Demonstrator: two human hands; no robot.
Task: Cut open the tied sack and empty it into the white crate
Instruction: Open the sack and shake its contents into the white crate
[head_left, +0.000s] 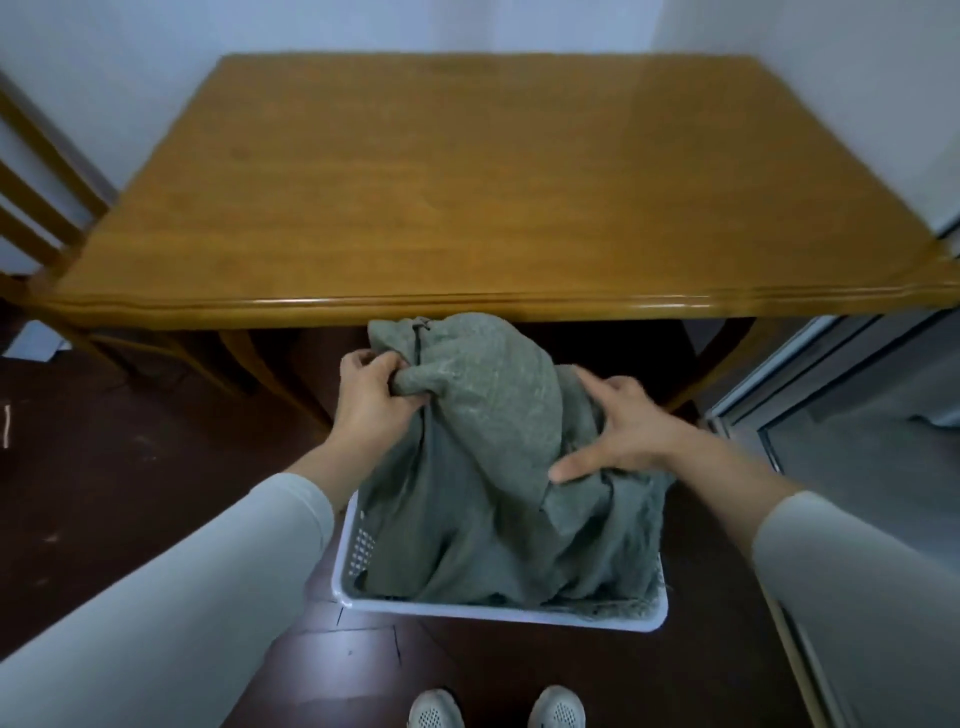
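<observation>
A grey-green fabric sack (483, 415) stands bunched in the white crate (363, 603) on the dark floor, just in front of the table. Its cloth spills over the crate's rim on the right. My left hand (371, 400) is shut on a twisted fold near the sack's top left. My right hand (621, 431) lies on the sack's right side with fingers spread, thumb pressed against the cloth. What is inside the sack is hidden.
A wooden table (415, 182) stands right behind the crate, its front edge above the sack's top. A wooden chair (36, 197) is at the left. A sliding door frame (810, 374) runs along the right. My shoes (493, 709) are just below the crate.
</observation>
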